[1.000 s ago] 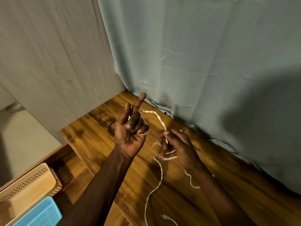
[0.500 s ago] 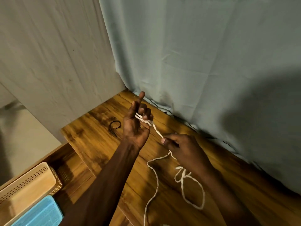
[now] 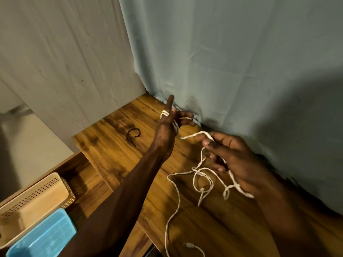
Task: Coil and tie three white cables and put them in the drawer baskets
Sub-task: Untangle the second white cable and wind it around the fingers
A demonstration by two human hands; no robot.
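A thin white cable [image 3: 201, 176] runs from my left hand to my right hand and lies in loose tangled loops on the wooden table top [image 3: 115, 147], trailing toward the near edge where its plug end [image 3: 189, 245] rests. My left hand [image 3: 168, 132] is raised with fingers spread, and a few turns of the cable are wound around its thumb and palm. My right hand [image 3: 230, 156] pinches a bend of the cable between thumb and fingers, just right of the left hand.
A black tie [image 3: 132, 136] lies on the table left of my left hand. Lower left, an open drawer holds a beige perforated basket [image 3: 35, 199] and a blue basket [image 3: 42, 236]. A pale curtain [image 3: 222, 62] hangs behind the table.
My left hand has opened its fingers and lifted farther back with more cable wound on it. My right hand moved right, and the slack loops shifted on the table.
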